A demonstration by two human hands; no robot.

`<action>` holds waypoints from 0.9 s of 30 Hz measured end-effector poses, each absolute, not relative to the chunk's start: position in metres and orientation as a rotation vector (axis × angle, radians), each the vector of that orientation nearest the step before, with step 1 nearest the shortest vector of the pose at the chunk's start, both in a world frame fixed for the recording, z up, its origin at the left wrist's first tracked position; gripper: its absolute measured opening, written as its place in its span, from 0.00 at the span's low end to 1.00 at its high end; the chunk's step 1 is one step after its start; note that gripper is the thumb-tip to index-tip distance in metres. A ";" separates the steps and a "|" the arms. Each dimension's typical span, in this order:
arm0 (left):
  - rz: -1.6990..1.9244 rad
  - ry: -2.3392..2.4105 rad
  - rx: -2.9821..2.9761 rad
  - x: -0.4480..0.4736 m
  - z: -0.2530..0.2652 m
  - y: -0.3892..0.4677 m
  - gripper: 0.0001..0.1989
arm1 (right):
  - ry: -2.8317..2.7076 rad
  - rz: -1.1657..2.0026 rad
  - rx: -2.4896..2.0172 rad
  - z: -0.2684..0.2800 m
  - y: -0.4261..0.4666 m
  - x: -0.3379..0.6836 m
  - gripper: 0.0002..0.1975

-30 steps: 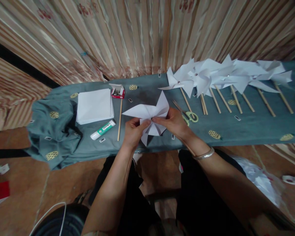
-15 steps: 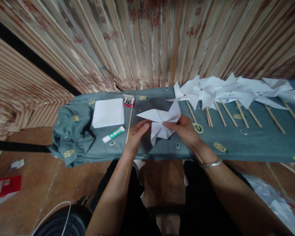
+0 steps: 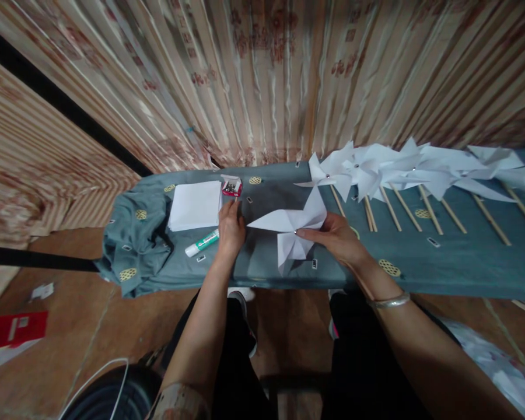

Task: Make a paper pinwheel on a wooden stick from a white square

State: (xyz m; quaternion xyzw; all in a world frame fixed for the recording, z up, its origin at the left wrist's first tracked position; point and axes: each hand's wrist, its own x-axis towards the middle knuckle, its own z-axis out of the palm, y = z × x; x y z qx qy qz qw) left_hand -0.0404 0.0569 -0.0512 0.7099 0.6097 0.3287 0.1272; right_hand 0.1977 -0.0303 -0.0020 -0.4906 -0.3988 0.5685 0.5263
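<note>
A white paper pinwheel [image 3: 291,220] is held above the cloth by my right hand [image 3: 339,238], whose thumb presses at the metal pin in its centre. Left of it, my left hand [image 3: 231,226] has its fingers closed over the wooden stick [image 3: 237,201], which is mostly hidden beneath the hand. Just beyond those fingers stands a small red box [image 3: 231,185] of metal pins with its flap up. A glue stick [image 3: 202,243] lies beside my left wrist, near a stack of white paper [image 3: 195,205].
Several finished pinwheels [image 3: 413,166] on wooden sticks lie along the right back of the cloth-covered table [image 3: 262,262]. A green ring-like object [image 3: 354,232] is partly hidden behind my right hand. Pleated curtains [image 3: 271,87] hang behind the table.
My left hand has left the pinwheel and moved left onto the wooden stick. My right hand keeps hold of the pinwheel alone. The view has shifted slightly.
</note>
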 end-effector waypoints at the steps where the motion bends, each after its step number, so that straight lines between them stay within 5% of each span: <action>1: 0.919 1.790 2.066 -0.039 -0.053 0.058 0.28 | -0.950 1.371 -1.174 -0.002 -0.032 0.199 0.19; 8: 0.853 1.755 2.075 -0.029 -0.050 0.060 0.30 | -0.922 1.414 -1.159 0.000 -0.038 0.210 0.18; 17: 1.031 1.245 1.476 0.013 -0.026 0.032 0.16 | -1.011 1.206 -1.210 -0.003 -0.038 0.214 0.20; 21: 1.073 1.110 1.196 0.019 -0.009 0.013 0.09 | -1.262 0.876 -1.335 0.009 -0.053 0.208 0.17; 27: 0.993 1.057 0.970 0.013 0.005 -0.015 0.15 | -1.673 0.229 -1.406 0.039 -0.084 0.195 0.09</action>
